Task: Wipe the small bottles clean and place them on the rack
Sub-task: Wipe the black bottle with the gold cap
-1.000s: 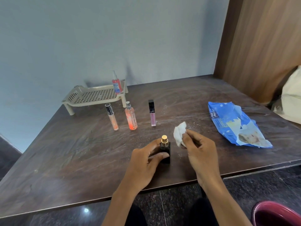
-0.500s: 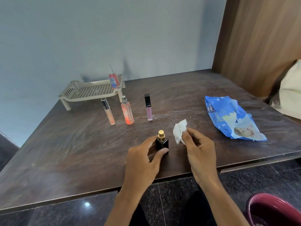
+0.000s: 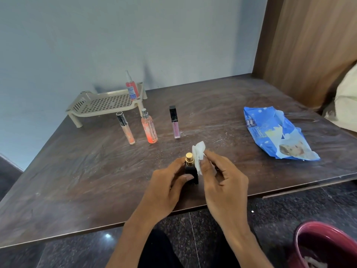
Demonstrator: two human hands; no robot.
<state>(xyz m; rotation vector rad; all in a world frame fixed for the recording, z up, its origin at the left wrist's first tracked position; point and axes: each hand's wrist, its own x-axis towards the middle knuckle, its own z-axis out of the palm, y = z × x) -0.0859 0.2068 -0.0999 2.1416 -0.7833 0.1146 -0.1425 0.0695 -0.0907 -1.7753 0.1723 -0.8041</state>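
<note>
My left hand (image 3: 166, 188) grips a small black bottle (image 3: 191, 172) with a gold cap, upright above the dark table (image 3: 77, 180). My right hand (image 3: 222, 178) pinches a white wipe (image 3: 198, 153) and presses it against the bottle's right side. Three bottles stand further back: a peach tube (image 3: 126, 130), an orange spray bottle (image 3: 149, 128) and a pink gloss tube (image 3: 174, 122). A beige perforated rack (image 3: 104, 104) sits at the back left, with a red spray bottle (image 3: 131, 88) standing at its right end.
A blue pack of wipes (image 3: 278, 134) lies on the table's right side. A wooden panel (image 3: 309, 45) rises at the right, with a cream cloth (image 3: 347, 99) beside it. A dark red bin (image 3: 324, 246) stands on the floor at bottom right.
The wipe has moved left from beside the bottle to touching it. My left hand has kept its hold on the black bottle.
</note>
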